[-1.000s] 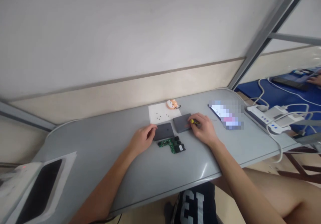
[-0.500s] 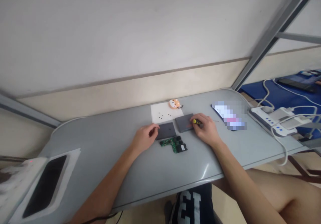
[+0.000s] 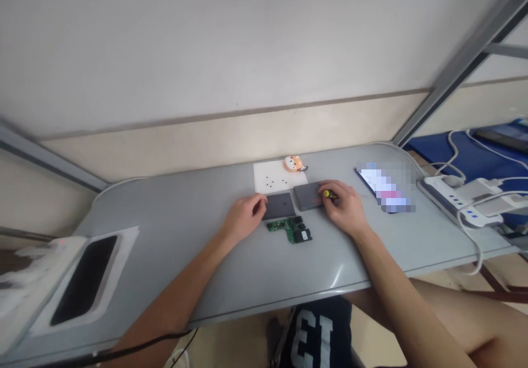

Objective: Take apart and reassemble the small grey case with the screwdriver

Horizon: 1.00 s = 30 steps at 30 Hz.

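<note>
My left hand (image 3: 246, 215) has its fingers curled closed at the left edge of a flat dark grey panel (image 3: 280, 206), which lies on the desk. A screwdriver (image 3: 330, 195) with a yellow and black handle is held in my right hand (image 3: 345, 207), its thin shaft pointing right. The fingers of that hand also rest against the right end of a thicker dark grey case (image 3: 306, 197). Just in front of the panel lies a green circuit board (image 3: 291, 228) with black parts. Behind, several tiny dark screws (image 3: 270, 184) are spread on white paper (image 3: 260, 172).
An orange and white animal-faced trinket (image 3: 293, 164) sits on the paper's back edge. To the right are a lit phone (image 3: 381, 186) and a power strip (image 3: 457, 206) with cables. At left a dark phone (image 3: 84, 280) lies on a white sheet. A wall closes off the desk's back.
The whole view has shifted a little, so the desk's things appear slightly further right and higher. Both hands keep nearly the same places on the panel and the case.
</note>
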Tool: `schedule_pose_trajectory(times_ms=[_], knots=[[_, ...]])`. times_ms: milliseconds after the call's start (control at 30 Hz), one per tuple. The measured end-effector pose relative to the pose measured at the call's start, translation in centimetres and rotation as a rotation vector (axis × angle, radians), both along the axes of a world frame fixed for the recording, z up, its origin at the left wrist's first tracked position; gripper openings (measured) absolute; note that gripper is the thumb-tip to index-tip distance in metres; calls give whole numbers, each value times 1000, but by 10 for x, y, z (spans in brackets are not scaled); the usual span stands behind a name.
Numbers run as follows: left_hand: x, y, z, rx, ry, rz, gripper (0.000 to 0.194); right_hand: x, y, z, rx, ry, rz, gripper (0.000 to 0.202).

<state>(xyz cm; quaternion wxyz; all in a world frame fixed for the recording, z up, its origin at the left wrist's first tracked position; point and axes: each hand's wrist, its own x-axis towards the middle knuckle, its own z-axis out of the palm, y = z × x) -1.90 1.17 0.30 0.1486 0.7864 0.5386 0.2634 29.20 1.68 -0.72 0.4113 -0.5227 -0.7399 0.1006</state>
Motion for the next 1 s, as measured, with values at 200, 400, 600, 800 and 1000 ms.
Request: schedule_pose_trajectory(times_ms=[200, 400, 600, 800, 1000], knots=[[2, -1, -2, 18, -6, -14, 23, 1, 2, -3, 19, -19, 8, 21], [2, -2, 0, 36, -1, 30, 25, -2, 0, 1, 78, -68, -107, 19], [-4, 4, 3, 62, -149, 404, 26, -42, -56, 7, 263, -307, 324, 32], [-2, 2, 2, 28, -86, 342, 13, -55, -83, 9, 63, -302, 220, 31], [0, 0, 4, 5, -39, 319, 13, -54, -81, 10, 3, -372, 276, 43]])
